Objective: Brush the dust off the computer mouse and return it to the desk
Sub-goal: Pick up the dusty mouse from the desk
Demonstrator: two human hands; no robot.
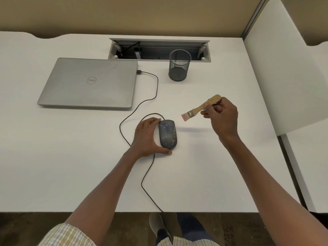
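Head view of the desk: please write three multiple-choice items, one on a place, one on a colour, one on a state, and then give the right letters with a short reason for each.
1. Where does the mesh cup stand?
A. on the laptop
B. right of the laptop
C. beside the mouse

2. What colour are the bristles of the brush?
A. pink
B. black
C. green

3. What does the left hand do?
A. holds the brush
B. lies flat on the laptop
C. holds the mouse on the desk

Answers: 1 B, the cup stands on the desk beyond the laptop's right edge. 2 A, the tip is pale pink. 3 C, thumb and fingers flank the mouse; the right hand has the brush.
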